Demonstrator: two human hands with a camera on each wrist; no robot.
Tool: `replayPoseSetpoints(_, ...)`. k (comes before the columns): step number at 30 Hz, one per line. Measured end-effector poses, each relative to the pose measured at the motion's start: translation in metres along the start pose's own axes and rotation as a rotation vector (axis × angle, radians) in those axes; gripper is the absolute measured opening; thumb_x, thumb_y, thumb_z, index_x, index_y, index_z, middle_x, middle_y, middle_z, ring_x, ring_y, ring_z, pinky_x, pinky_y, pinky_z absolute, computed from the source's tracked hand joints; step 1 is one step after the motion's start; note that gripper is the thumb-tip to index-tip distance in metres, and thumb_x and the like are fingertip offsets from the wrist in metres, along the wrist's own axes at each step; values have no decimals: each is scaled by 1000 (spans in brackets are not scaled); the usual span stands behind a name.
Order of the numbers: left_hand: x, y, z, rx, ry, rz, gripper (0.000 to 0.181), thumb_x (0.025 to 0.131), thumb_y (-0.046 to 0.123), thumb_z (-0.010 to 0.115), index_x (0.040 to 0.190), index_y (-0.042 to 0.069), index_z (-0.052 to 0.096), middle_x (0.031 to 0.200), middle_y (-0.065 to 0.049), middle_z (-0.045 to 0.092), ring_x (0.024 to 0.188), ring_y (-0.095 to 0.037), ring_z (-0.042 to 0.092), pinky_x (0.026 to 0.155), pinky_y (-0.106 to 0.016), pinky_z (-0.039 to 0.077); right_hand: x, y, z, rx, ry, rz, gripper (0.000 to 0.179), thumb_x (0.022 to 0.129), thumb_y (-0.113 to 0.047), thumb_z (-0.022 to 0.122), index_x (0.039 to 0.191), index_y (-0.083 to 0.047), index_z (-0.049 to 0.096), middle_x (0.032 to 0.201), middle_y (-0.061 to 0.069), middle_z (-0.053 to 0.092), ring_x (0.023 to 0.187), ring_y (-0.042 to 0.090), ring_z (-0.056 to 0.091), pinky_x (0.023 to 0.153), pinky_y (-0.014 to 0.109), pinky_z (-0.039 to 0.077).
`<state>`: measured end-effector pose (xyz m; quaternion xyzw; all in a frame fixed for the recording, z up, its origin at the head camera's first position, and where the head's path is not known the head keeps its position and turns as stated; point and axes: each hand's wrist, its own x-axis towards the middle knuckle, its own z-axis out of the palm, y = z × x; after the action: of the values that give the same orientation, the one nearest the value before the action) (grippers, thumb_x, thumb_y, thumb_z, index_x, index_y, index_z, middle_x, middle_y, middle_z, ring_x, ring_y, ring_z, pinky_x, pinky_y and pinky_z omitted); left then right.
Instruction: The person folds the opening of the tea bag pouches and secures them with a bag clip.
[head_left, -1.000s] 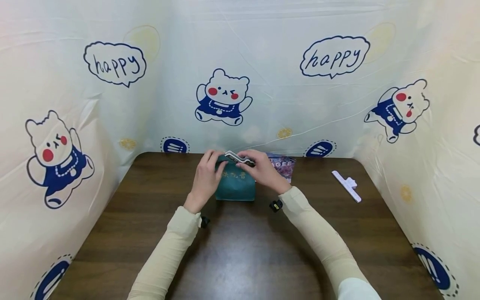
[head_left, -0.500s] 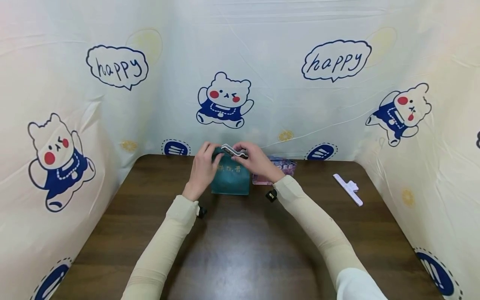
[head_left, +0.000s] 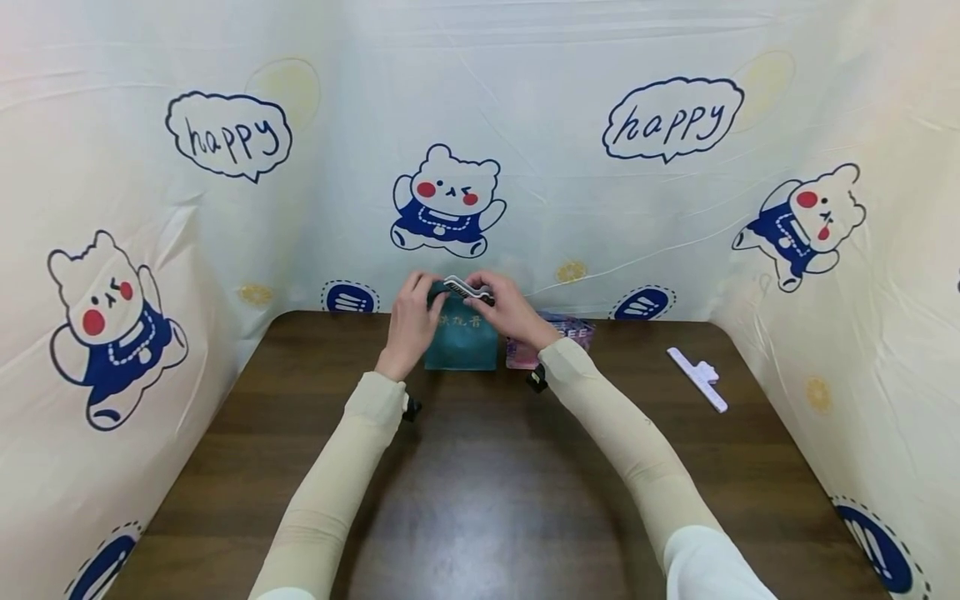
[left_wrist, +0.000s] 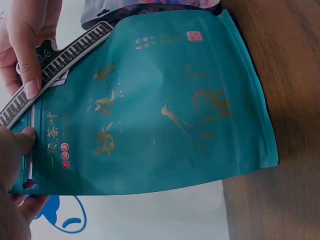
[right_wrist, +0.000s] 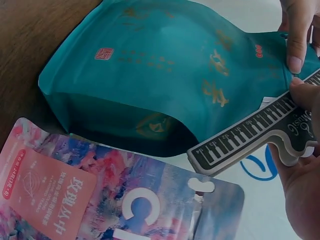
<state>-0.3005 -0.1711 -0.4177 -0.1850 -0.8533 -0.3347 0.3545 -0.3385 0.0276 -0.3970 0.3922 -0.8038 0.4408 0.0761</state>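
A teal stand-up tea pouch point(head_left: 461, 347) with gold characters is at the far edge of the table, its top up between both hands. My left hand point(head_left: 410, 323) pinches the pouch's top at its left corner, thumb on the front. My right hand point(head_left: 512, 310) grips a bag clip point(right_wrist: 245, 137) with a piano-key pattern and the word "music". In the left wrist view the clip point(left_wrist: 65, 62) lies slanted across the pouch's top, overlapping its right part. Its far end reaches the left thumb.
A pink and purple patterned pouch point(right_wrist: 125, 195) stands just right of the teal one, partly behind the right forearm in the head view. A white bag clip point(head_left: 697, 379) lies on the table's right side. A printed cloth point(head_left: 555, 167) hangs around the table.
Both hands have moved the teal pouch away toward the table's far edge and slightly left. The piano-key clip has stayed at its top. The white clip has not moved.
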Motion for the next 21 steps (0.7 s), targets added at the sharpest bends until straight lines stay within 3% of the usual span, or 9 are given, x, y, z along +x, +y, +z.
replayPoseSetpoints(9,2,-2,1,-3,4,0,18,94,4,72,111,1,67,111,-15,60,98,-30,65,88,-44,56,3,7,4,28,18,-18,17,97,-8,69,113,-5,65,105,9,68,95,19,66,89,36,56)
replayPoseSetpoints(21,-4,-1,1,-1,9,6,17,95,5,70,110,0,66,108,-15,60,97,-30,64,87,-44,56,1,13,8,59,2,35,17,97,-8,67,114,-7,63,108,8,66,99,18,66,91,36,56)
